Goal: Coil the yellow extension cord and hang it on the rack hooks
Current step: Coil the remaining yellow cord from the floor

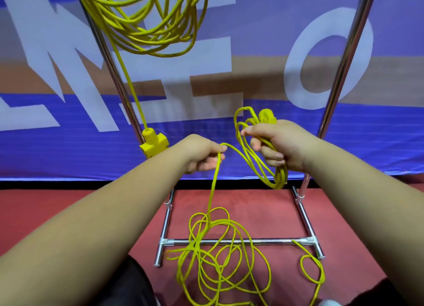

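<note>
My right hand (278, 145) grips a small bundle of yellow cord loops (259, 166) with the cord's yellow plug (267, 116) sticking out above the fist. My left hand (202, 153) pinches the same cord's strand, which runs across to the right hand and drops down to a loose tangle of yellow cord (220, 260) on the red floor. Another coiled yellow cord (151, 26) hangs at the top of the metal rack (344, 60), and its yellow socket block (154, 144) dangles beside my left wrist.
The rack's chrome base bars (229, 241) lie on the red floor (46, 214) under the tangle. A blue banner (229, 53) with large white letters stands right behind the rack. My dark trouser knee (130, 287) is at the bottom edge.
</note>
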Demonstrator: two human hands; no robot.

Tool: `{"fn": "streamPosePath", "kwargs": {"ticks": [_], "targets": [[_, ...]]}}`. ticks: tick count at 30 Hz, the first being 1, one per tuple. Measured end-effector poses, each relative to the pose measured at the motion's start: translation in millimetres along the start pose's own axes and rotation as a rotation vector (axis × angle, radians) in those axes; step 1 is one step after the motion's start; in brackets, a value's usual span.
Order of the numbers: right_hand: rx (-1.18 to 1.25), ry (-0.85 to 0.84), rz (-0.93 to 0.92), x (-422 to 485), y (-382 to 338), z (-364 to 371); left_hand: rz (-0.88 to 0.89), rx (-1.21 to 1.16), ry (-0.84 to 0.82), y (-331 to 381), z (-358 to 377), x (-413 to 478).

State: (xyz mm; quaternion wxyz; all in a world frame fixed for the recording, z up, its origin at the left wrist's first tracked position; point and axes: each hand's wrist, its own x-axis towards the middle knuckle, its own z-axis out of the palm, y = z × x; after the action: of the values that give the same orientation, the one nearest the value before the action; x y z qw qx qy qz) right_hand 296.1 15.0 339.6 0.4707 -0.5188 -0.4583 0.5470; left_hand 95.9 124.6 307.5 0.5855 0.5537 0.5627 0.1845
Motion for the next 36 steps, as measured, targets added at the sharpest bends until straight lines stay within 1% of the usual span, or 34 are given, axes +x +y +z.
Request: {"fn": "streamPosePath", "kwargs": {"ticks": [3,6,10,13,17,19,23,25,28,30,31,32,34,35,36], "targets": [[0.007,-0.005,-0.032,3,7,13,-0.030,-0.292,0.004,16,1,-9],[-0.013,-0.033,-0.059,3,8,23,-0.036,-0.595,-0.028,28,-5,-15],[-0.112,0.017,-0.031,3,18,33,-0.062,-0.824,-0.027,33,-14,-19],[-0.107,0.065,-0.030,4,24,39,-0.096,-0.937,-0.038,36,-19,-19],[-0.027,0.005,-0.048,7,32,42,-0.172,-1.072,-0.082,39,-26,-20],[-0.054,0.022,-0.054,9,35,44,-0.207,-1.128,-0.091,39,-28,-21],[-0.032,0.108,-0.039,15,43,49,-0.241,-1.178,-0.111,42,-27,-25],[-0.031,0.139,-0.041,18,46,53,-0.228,-1.173,-0.104,43,-27,-24],[0.038,0.176,-0.028,22,47,54,-0.209,-1.163,-0.113,41,-28,-22],[0.058,0.168,-0.022,22,45,54,-0.145,-1.110,-0.110,35,-27,-21],[0.065,0.163,-0.023,21,44,55,-0.105,-1.018,-0.101,31,-26,-20],[0.076,0.161,-0.029,21,42,55,-0.075,-0.855,-0.080,25,-26,-20],[0.106,0.176,-0.042,19,38,55,-0.043,-0.316,-0.050,9,-26,-20],[0.123,0.185,-0.050,19,36,56,-0.047,-0.046,-0.086,-1,-26,-20],[0.152,0.192,-0.067,20,35,55,-0.065,0.158,-0.161,-11,-28,-19]]}}
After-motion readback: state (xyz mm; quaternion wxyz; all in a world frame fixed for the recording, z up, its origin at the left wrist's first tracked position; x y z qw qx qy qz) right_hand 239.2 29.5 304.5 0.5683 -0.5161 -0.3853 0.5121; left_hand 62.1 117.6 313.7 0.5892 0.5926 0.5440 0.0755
